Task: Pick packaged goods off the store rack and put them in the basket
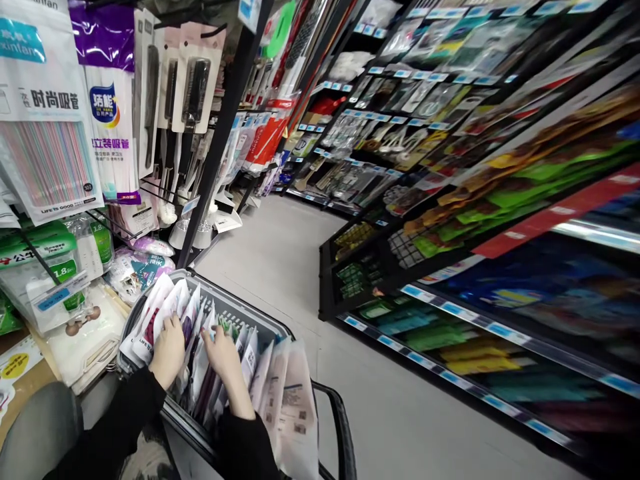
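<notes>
A grey shopping basket (235, 295) stands below me, packed with a row of upright white plastic packets. Near the basket's left end, my left hand (169, 353) is closed on the top of a white packet (179, 294). Just to its right, my right hand (223, 357) reaches in among the packets, thumb and fingers at the upper edge of another white packet (201, 363). The lower parts of both packets are hidden. At the basket's right end, a larger translucent packet (297, 413) leans outward over the rim.
Drinking-straw packs (50, 160) and hairbrushes (196, 90) hang at left above lower goods. A black rack post (220, 133) rises behind the basket. The basket's black handle (343, 417) sticks out right. Beyond lie grey floor (270, 247) and blurred shelving (450, 327).
</notes>
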